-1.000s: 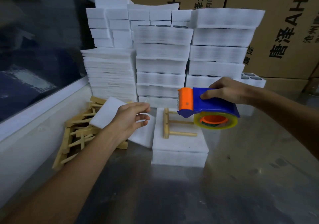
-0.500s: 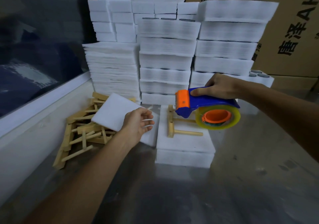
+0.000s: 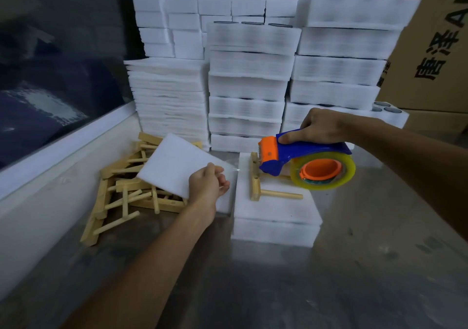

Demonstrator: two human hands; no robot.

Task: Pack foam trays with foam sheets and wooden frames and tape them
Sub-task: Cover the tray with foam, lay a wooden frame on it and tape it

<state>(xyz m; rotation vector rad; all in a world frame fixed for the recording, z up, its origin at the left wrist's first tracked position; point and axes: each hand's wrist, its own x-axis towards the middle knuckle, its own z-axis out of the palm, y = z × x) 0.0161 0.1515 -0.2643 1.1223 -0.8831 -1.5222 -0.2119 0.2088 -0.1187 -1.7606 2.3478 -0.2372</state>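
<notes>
Head view is all I have: my left hand point(image 3: 209, 185) pinches the near corner of a foam sheet point(image 3: 177, 166), lifted and tilted above the heap of wooden frames point(image 3: 121, 197). My right hand point(image 3: 320, 126) is clenched over the blue handle of the tape dispenser point(image 3: 304, 162), which hovers over the foam tray point(image 3: 276, 212) at centre on the metal table point(image 3: 354, 278). One wooden frame point(image 3: 258, 184) already lies on that tray. I judge this the covering step: next the sheet should go flat over the frame, edges squared, before any tape goes on (the dispenser must clear out of the way first). Part of the frame sits hidden behind the dispenser, and whether a loose tape end is ready I cannot make out.
</notes>
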